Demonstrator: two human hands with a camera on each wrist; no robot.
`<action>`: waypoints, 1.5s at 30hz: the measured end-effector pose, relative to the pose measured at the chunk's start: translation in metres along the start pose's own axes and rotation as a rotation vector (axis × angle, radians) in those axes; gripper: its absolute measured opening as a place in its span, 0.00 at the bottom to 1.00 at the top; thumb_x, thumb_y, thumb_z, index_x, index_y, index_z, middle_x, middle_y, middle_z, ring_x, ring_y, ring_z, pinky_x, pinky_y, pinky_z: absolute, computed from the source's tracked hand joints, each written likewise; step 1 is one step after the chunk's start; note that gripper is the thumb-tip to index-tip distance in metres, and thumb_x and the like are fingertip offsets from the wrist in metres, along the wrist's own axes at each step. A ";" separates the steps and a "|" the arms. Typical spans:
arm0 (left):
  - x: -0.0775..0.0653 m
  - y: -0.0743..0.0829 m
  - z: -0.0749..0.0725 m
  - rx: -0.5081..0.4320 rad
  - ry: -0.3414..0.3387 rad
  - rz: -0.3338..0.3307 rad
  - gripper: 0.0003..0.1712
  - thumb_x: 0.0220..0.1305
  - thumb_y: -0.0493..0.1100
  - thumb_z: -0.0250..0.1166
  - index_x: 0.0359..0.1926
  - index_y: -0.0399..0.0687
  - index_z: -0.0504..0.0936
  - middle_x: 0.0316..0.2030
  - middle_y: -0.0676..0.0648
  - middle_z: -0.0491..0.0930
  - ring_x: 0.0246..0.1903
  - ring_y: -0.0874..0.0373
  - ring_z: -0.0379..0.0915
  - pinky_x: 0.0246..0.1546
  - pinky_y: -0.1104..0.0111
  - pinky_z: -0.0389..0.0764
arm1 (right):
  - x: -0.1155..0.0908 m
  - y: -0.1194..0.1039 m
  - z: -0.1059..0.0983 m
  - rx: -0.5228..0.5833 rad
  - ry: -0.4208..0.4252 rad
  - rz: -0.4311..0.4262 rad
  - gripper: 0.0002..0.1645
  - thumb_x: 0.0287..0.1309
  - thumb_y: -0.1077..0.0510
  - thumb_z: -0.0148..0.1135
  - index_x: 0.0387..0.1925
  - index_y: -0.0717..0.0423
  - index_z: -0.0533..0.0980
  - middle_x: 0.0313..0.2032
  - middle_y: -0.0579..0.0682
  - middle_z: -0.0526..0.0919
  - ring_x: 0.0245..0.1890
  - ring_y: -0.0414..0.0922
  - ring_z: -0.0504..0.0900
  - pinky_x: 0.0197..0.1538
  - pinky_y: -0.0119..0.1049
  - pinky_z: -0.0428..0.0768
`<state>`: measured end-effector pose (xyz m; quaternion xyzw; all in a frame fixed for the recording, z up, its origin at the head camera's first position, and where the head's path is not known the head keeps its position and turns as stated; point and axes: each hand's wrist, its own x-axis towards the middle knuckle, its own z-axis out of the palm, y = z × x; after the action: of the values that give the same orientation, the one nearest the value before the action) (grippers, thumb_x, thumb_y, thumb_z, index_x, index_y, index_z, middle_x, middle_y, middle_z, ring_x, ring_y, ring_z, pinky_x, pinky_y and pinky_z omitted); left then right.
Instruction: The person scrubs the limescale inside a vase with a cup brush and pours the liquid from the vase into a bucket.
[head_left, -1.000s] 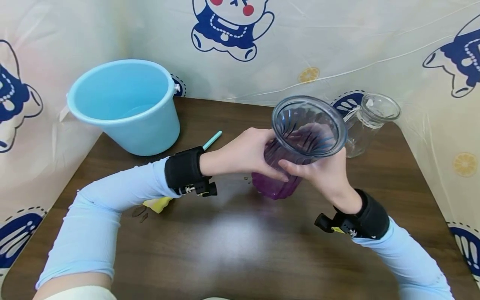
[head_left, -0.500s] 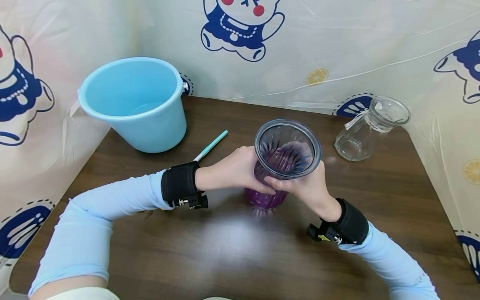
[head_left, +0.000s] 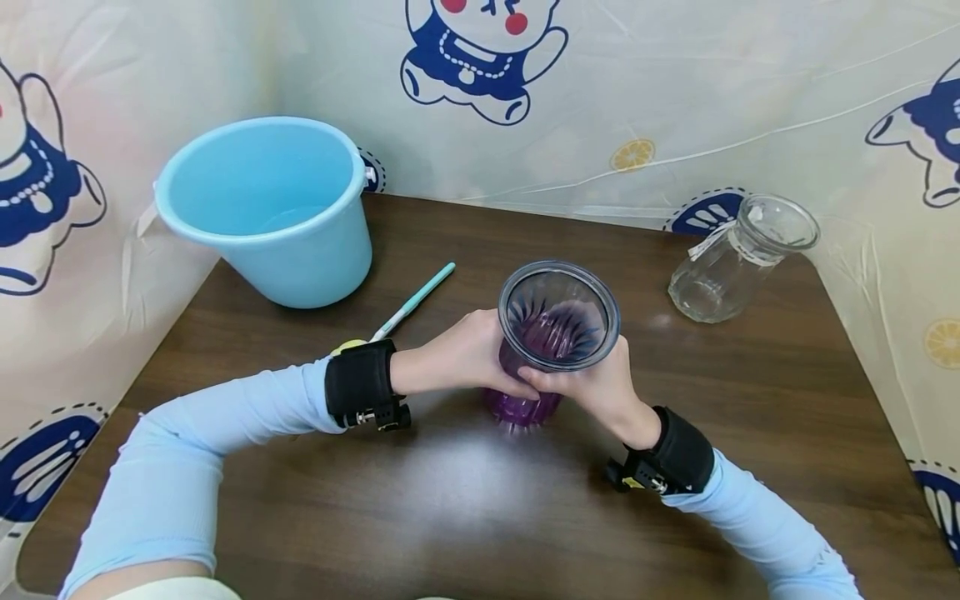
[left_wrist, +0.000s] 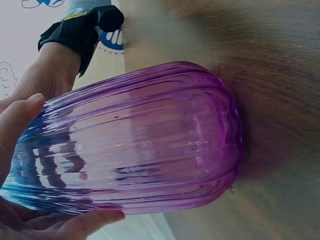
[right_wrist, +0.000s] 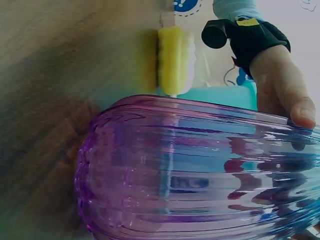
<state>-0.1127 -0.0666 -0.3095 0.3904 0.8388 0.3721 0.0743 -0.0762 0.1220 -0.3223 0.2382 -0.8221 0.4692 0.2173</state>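
Observation:
A tall ribbed glass vase [head_left: 558, 321], bluish at its rim and purple at its base, is gripped between both hands. My left hand [head_left: 474, 354] curls round its left side, thumb across the front. From the right, my right hand [head_left: 603, 392] holds it the same way, with the two thumbs close together. The purple base [left_wrist: 215, 130] is at or just above the tabletop; I cannot tell whether it touches. Behind the left wrist lies a sponge brush [head_left: 416, 300] with a teal and white handle, its yellow sponge head [right_wrist: 172, 60] showing in the right wrist view.
A light blue bucket [head_left: 348, 242] stands at the back left of the brown wooden table [head_left: 487, 517]. At the back right stands a clear glass bottle [head_left: 708, 287] with a white tie round its neck. A printed sheet [head_left: 675, 75] encloses the back and sides.
Both hands have brought the vase down and to the left, away from the clear bottle and nearer the table's middle. Their grip on it is kept.

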 end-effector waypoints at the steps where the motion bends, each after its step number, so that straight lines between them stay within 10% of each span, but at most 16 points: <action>1: 0.000 -0.001 0.001 -0.003 0.001 0.004 0.44 0.33 0.56 0.77 0.52 0.45 0.69 0.43 0.51 0.77 0.44 0.62 0.72 0.45 0.71 0.73 | 0.000 0.001 0.000 -0.008 -0.003 -0.001 0.45 0.33 0.35 0.70 0.45 0.64 0.70 0.39 0.55 0.79 0.40 0.48 0.79 0.45 0.33 0.74; 18: -0.001 -0.005 0.001 -0.040 -0.066 -0.001 0.47 0.39 0.55 0.75 0.58 0.44 0.63 0.51 0.49 0.73 0.51 0.60 0.69 0.53 0.68 0.69 | 0.009 -0.004 -0.003 0.054 -0.149 0.087 0.45 0.21 0.62 0.80 0.48 0.68 0.68 0.44 0.60 0.76 0.45 0.50 0.75 0.51 0.39 0.70; 27: 0.009 -0.008 -0.022 -0.010 -0.301 0.048 0.48 0.42 0.48 0.75 0.61 0.40 0.59 0.57 0.44 0.68 0.58 0.55 0.63 0.59 0.67 0.62 | 0.010 -0.002 0.000 -0.014 -0.149 0.066 0.41 0.23 0.60 0.79 0.45 0.68 0.70 0.40 0.59 0.78 0.42 0.50 0.76 0.47 0.43 0.73; 38: 0.035 -0.002 -0.065 0.152 -0.507 0.087 0.19 0.50 0.37 0.67 0.45 0.43 0.76 0.41 0.49 0.80 0.41 0.58 0.75 0.45 0.67 0.74 | 0.009 0.000 -0.001 -0.013 -0.147 0.073 0.40 0.23 0.59 0.79 0.44 0.68 0.70 0.39 0.59 0.78 0.42 0.50 0.76 0.46 0.44 0.74; 45: 0.048 -0.015 -0.068 0.253 -0.465 0.100 0.08 0.56 0.38 0.63 0.39 0.48 0.79 0.32 0.53 0.81 0.33 0.62 0.75 0.37 0.70 0.75 | 0.009 0.001 -0.001 0.017 -0.140 0.065 0.40 0.23 0.60 0.79 0.44 0.68 0.70 0.39 0.58 0.78 0.41 0.50 0.77 0.46 0.44 0.74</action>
<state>-0.1826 -0.0772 -0.2638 0.5123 0.8189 0.1678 0.1969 -0.0838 0.1212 -0.3173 0.2453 -0.8387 0.4652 0.1417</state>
